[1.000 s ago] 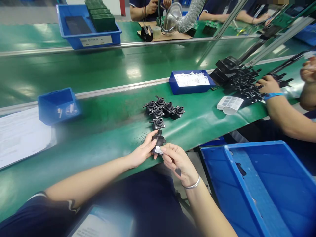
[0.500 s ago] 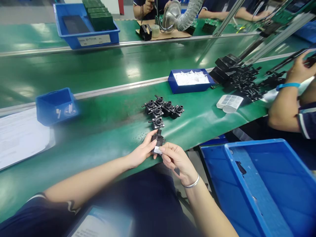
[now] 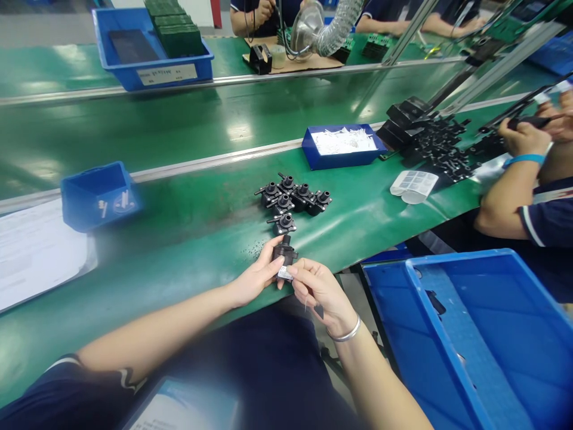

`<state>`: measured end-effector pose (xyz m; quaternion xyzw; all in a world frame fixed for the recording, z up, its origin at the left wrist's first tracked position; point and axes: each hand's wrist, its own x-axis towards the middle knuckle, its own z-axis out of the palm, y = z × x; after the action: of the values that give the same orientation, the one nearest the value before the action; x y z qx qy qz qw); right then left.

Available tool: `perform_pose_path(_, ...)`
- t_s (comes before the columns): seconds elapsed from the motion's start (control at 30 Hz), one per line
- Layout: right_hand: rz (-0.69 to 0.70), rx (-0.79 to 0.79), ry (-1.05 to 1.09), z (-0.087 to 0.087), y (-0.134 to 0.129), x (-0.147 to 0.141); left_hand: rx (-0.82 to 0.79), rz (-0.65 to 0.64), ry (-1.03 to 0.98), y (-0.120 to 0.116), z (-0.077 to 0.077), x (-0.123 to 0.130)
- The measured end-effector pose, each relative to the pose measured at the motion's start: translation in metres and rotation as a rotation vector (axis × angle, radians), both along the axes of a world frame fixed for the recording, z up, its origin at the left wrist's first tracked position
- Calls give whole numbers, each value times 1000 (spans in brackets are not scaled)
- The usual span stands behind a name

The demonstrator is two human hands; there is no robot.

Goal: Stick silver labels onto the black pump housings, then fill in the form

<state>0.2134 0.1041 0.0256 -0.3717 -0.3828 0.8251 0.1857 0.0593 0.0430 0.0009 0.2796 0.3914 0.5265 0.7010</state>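
My left hand is closed round a small black pump at the bench's front edge, its spout pointing away from me. On the pump's near side is a white label. The thumb and forefinger of my right hand pinch that label's right end; whether it is fully stuck down I cannot tell. A thin, pale strip hangs below the right fingers. Just beyond my hands, several similar black pumps stand in a cluster on the green bench mat.
Behind the pumps sits a blue box of white slips. A curled label sheet lies right, near a heap of black parts. A blue bin and papers lie left. A large blue crate stands lower right, below a co-worker's arm.
My hands stay at the pump, with the right fingers still on the label. The co-worker's hands at right have shifted and hold a dark part. The whole view has moved slightly.
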Motion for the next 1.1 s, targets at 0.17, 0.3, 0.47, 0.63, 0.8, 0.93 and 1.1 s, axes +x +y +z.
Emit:
perform_pose_path(0.17,2,12,-13,1,0,-1,-10,2,-9,0,0,0)
perform_pose_path(0.3,3,30,-14,-1,1,0,19,-12,13,0,0,0)
perform_pose_path(0.47,4,42,-8,-1,0,0,55,-4,99,-1,-2,0)
perform_pose_path(0.63,19,112,-65,5,0,5,88,-6,138,-2,-1,-1)
perform_pose_path(0.8,-195,195,-175,7,9,28,156,35,166,0,0,-2)
perform_pose_path(0.93,-191,125,-124,4,10,39,73,142,190,1,8,3)
perform_pose_path(1.1,-170,5,112,5,7,41,49,164,89,-6,43,-11)
